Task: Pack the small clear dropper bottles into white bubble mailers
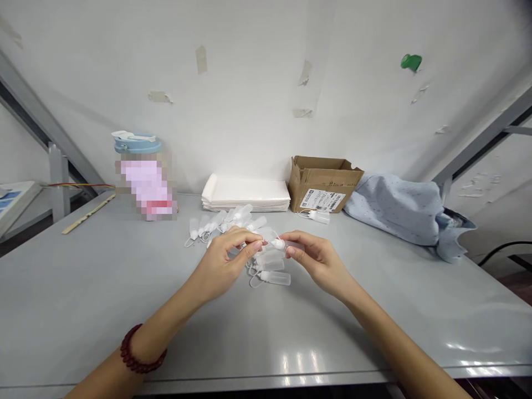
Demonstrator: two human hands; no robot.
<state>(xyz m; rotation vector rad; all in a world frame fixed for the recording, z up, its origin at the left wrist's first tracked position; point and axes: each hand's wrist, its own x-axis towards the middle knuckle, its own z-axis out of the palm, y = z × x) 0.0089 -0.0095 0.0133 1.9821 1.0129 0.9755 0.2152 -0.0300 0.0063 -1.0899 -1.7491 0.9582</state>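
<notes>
I seem to be watching a workshop: a grey counter [100,277] between angled metal struts [41,122], a labelled cardboard box [324,180] and matching plastic bottles [275,277] in a loose pile.

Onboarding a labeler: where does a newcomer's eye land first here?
Likely the right hand, center, holding a small translucent bottle, the left hand close at its tip. Similar bottles lie clustered around there. Then the dark red bracelet, lower left, and a pixelated patch under a blue lid, back left.
</notes>
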